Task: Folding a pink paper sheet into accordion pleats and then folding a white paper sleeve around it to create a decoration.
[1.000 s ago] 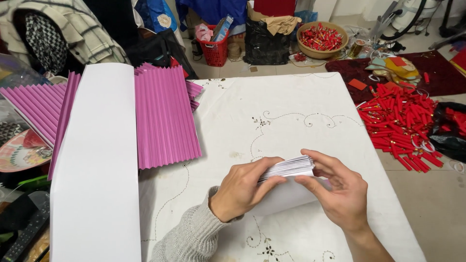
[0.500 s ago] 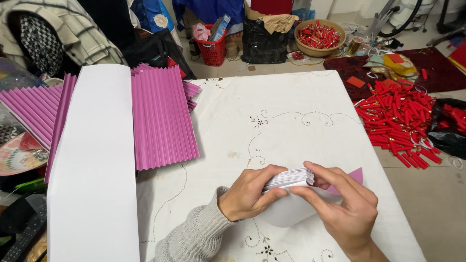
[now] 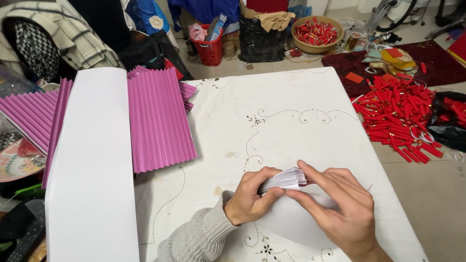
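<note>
Left hand [image 3: 250,201] and right hand [image 3: 340,208] both clamped on a white pleated paper stack [image 3: 284,179], near the tabletop's front edge, right of centre. Left fingers curl over the stack's left end, thumb underneath; grey knit sleeve [image 3: 194,240] runs off toward the front edge. Right fingers [image 3: 315,177] press across the stack's top and right end. Stack is folded tight, pleat edges showing, tilted up a bit at the right. White paper spreads out beneath the hands, partly hidden by them.

Tablecloth [image 3: 272,116] is white with brown embroidered swirls. At the left edge, a long white sheet [image 3: 90,170] lies front to back, covering part of a pink pleated sheet [image 3: 158,121]. More pink pleats [image 3: 29,111] stick out past the table's left side.

On the floor right of the table: a pile of red sticks [image 3: 395,114] and a black bag [image 3: 449,121]. Beyond the far edge: a bowl [image 3: 318,34] of red pieces, a red basket [image 3: 211,46], another black bag [image 3: 262,36].
</note>
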